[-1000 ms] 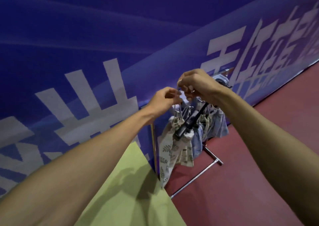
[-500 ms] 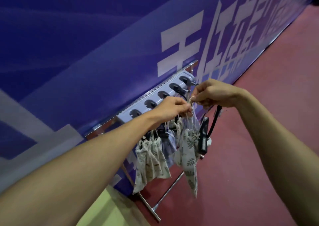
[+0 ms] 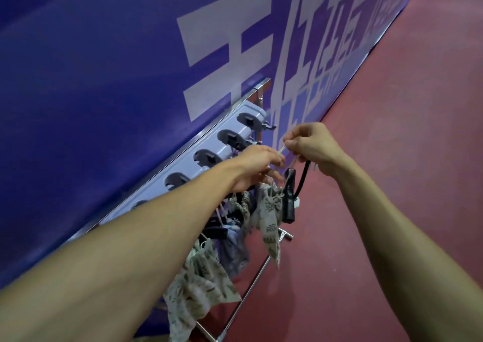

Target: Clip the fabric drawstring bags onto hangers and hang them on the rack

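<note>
My left hand (image 3: pixel 257 167) and my right hand (image 3: pixel 312 145) meet above the rack and both pinch the pale drawstring (image 3: pixel 281 150) of a leaf-print fabric bag (image 3: pixel 269 218), which hangs below them. A black clip hanger (image 3: pixel 289 198) dangles from under my right hand on a black loop. A grey plastic hanger bar (image 3: pixel 206 156) with several dark hooks sits on the chrome rack rail (image 3: pixel 257 92). More bags hang under it: a leaf-print one (image 3: pixel 201 286) and a purple one (image 3: pixel 235 247). My left forearm hides part of the bar.
A blue banner wall (image 3: pixel 104 80) with large white characters runs behind the rack. The floor (image 3: pixel 392 158) is dark red. The rack's chrome base tubes (image 3: pixel 248 292) lie low on the floor under the bags.
The view has closed in on the rack and swung left to right. Both hands stay together on the drawstring, and the green surface seen earlier has left the view.
</note>
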